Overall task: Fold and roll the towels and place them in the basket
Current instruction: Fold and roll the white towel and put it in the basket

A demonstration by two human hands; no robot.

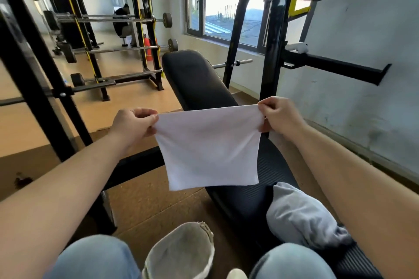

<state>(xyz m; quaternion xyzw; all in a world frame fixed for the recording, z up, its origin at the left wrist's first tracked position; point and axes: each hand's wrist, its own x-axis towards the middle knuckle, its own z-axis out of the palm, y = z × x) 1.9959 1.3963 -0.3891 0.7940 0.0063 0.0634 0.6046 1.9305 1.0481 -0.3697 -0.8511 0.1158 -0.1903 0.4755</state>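
Currently hanging in the air above the far part of the desk (229, 95): one white towel (208, 147), stretched flat between two hands, lower edge dangling free just over the padded surface. Pinching its top left corner with pressed-together fingers (145, 114): the left hand (132, 124). Pinching the top right corner the same way: the right hand (280, 115). Looking like a first fold being set up, nothing rolled yet, though whether the sheet is already doubled cannot be told.

Lying nearer on the desk, at the right, close by the right forearm: one crumpled grey towel (303, 217), unfolded and waiting. Standing on the floor at the near edge, between the two knees: one pale basket (181, 253), mouth open, showing nothing inside as far as visible.

Counting up: two towels, one basket, none stowed. Remaining, by judgement: folding and rolling the white one, dropping it in, then repeating all of it for the grey one. Sitting very early in the job.
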